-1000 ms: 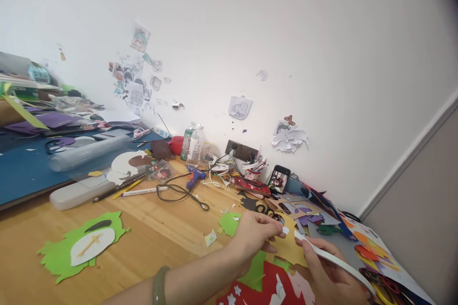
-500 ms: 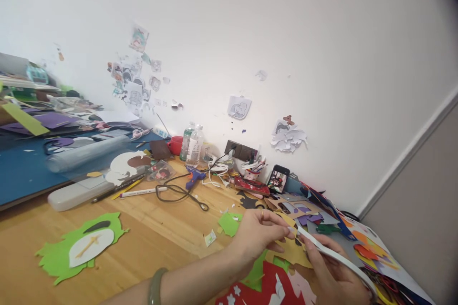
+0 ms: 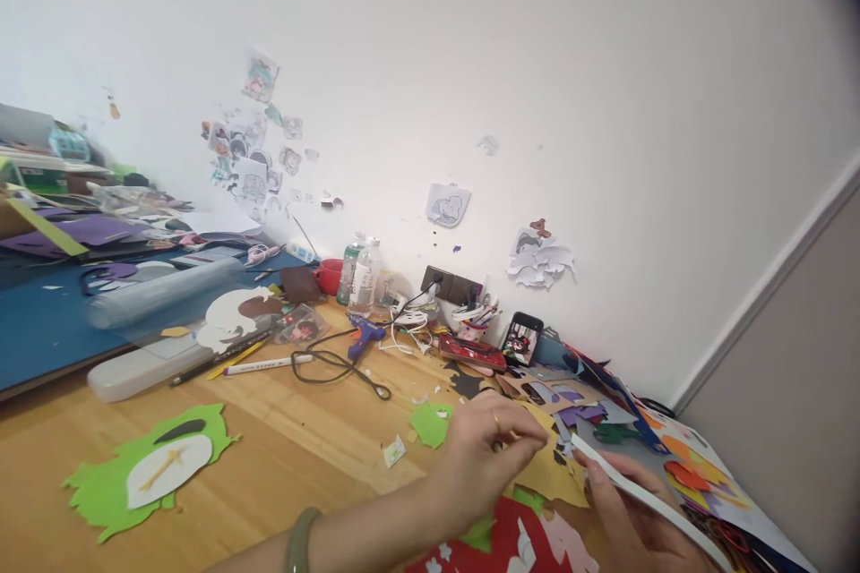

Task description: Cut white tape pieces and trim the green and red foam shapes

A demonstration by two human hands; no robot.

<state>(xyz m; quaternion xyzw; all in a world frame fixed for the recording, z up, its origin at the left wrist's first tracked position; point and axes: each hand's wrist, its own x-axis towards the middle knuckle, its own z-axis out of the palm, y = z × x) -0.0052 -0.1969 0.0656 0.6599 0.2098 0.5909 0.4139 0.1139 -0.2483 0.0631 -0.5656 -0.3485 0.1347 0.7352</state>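
Note:
My right hand point(image 3: 638, 501) is closed on a narrow white strip point(image 3: 645, 492), gripped near its end. The strip curves away toward the lower right edge of the view. My left hand point(image 3: 487, 452) is pinched, thumb against fingertips, just left of the strip's end and apart from it. Whatever sits in that pinch, if anything, is too small to make out. Under the hands lie yellow felt point(image 3: 554, 473), red felt point(image 3: 497, 542) with white shapes, and a pink piece point(image 3: 563, 537). A green felt piece point(image 3: 430, 423) lies left of my left hand.
A green felt shape point(image 3: 107, 483) with a white oval lies at the left. Behind are a blue glue gun point(image 3: 365, 336), its black cord point(image 3: 329, 367), bottles point(image 3: 364, 277) and a propped phone point(image 3: 522, 338). Felt scraps point(image 3: 692, 466) are heaped at the right.
My left hand has drawn away from the strip's end, its fingers now more tightly pinched. My right hand has moved slightly right and down with the strip, widening the gap between the hands.

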